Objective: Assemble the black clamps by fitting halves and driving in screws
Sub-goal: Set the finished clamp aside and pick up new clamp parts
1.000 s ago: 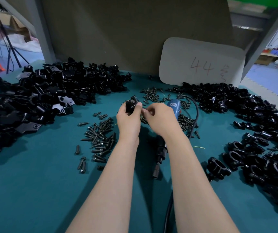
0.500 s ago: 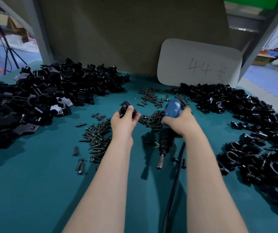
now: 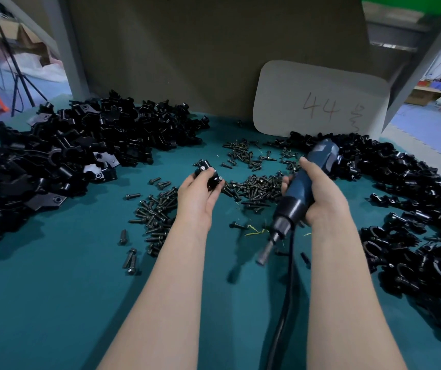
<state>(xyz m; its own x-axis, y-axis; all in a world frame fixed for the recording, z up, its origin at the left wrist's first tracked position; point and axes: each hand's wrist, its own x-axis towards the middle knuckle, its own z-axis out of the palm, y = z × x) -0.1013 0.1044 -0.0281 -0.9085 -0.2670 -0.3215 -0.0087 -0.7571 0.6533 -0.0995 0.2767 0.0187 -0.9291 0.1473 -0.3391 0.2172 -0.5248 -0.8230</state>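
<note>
Two bare hands are above the teal table (image 3: 54, 303). The left hand (image 3: 196, 198) holds one small black clamp (image 3: 208, 174) a little left of the middle of the table. Its grip is closed on the clamp, with the thumb on the top and the other fingers hidden below it. I cannot tell if the clamp touches the table.

The right hand (image 3: 320, 193) has its grip wrapped around a blue and black electric screwdriver (image 3: 291, 206). The tool is tilted: the blue end points away and the metal bit points down toward the person, above the table. The bit and the clamp are apart. A black cable (image 3: 280, 316) runs from beside the tool down between the forearms.

A heap of loose dark screws (image 3: 254, 185) lies between the two hands, and more screws (image 3: 155, 214) are scattered just left of the left wrist. A big pile of black clamp parts (image 3: 67, 156) covers the left side of the table. Another pile of ring-shaped clamps (image 3: 414, 209) lies along the right side. Behind, a pale card (image 3: 320, 102) with "44" written on it leans on the wall.
</note>
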